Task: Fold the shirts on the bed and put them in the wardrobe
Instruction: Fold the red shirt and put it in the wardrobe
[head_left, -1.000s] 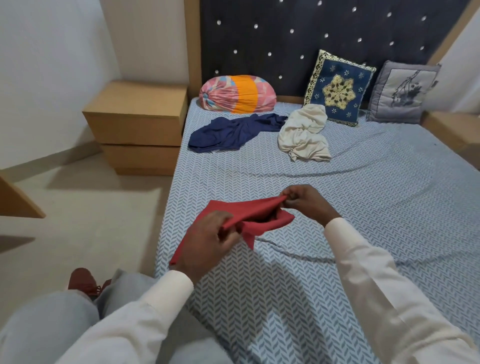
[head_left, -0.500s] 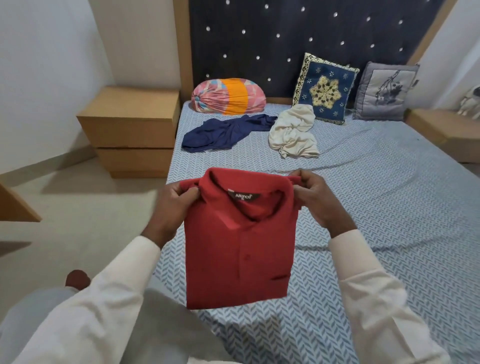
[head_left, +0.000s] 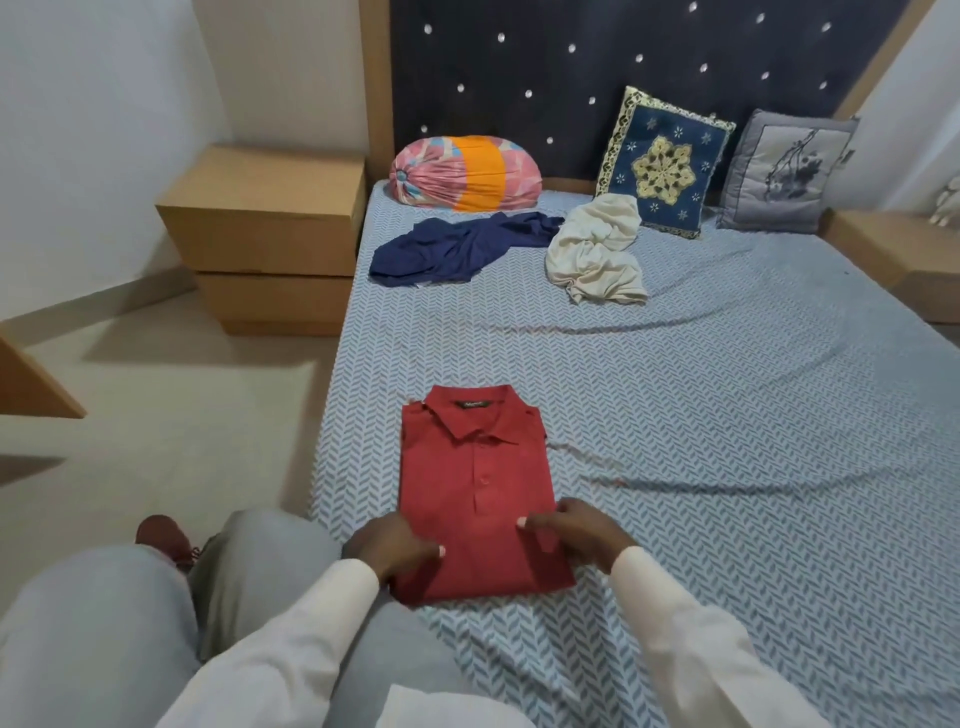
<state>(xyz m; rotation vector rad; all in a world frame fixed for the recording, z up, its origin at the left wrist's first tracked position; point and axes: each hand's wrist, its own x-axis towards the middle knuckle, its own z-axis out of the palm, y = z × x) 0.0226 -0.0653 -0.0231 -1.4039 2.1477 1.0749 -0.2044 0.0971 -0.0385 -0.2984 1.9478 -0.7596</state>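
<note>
— What's the red shirt (head_left: 475, 499) made of?
— I'd say smooth, matt cloth; the bed sheet (head_left: 727, 467) is printed cloth, lightly creased.
— And the bedside cabinet (head_left: 265, 228)?
— Matt wood, plain.

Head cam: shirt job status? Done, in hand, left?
Done: red shirt lies folded flat on the bed, front up. In hand: left hand and right hand rest on its near end. Left: navy shirt and cream shirt lie crumpled at the far end; all three to stow, no wardrobe in view.
</note>
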